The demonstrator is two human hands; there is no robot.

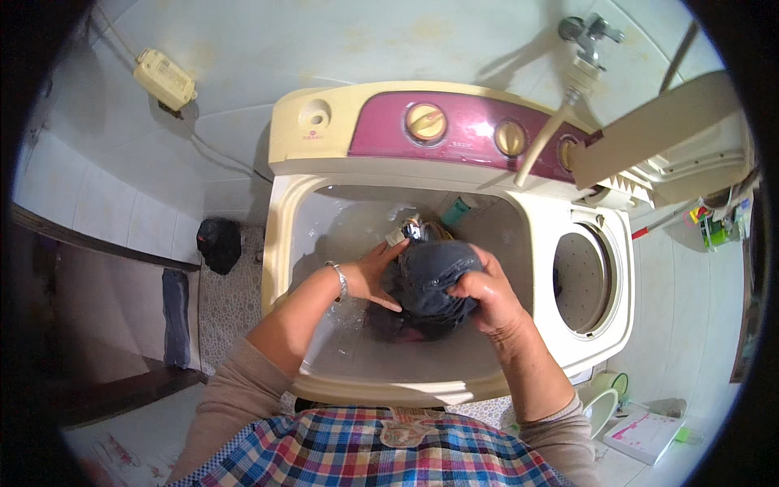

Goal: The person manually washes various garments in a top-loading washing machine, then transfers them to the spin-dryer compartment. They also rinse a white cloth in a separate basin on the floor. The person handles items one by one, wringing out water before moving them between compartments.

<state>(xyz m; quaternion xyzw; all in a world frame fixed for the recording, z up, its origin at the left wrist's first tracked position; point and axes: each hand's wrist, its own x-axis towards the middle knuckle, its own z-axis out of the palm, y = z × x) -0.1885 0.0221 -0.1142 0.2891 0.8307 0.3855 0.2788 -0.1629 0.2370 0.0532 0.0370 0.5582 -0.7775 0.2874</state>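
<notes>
A wet dark garment (pixel 441 274) is bunched over the wash tub (pixel 341 365) of a twin-tub washing machine. My right hand (pixel 490 292) grips it from the right, thumb pressed into the cloth. On its left side my left hand (pixel 372 277) is spread, thumb and fingers apart, at the garment's edge; I cannot tell how firmly it touches. Cloudy water with some bubbles lies in the tub. Behind the cloth are a shiny metallic item (pixel 412 228), partly covered, and a teal label (pixel 456 211) by the tub's back wall.
The round spin tub (pixel 581 280) is uncovered at right, below its raised lid (pixel 663 134). A hose (pixel 541 146) hangs from the wall tap (pixel 587 39) over the wash tub's back edge. The control panel (pixel 468 131) has three knobs. A black bag (pixel 219 245) sits on the floor at left.
</notes>
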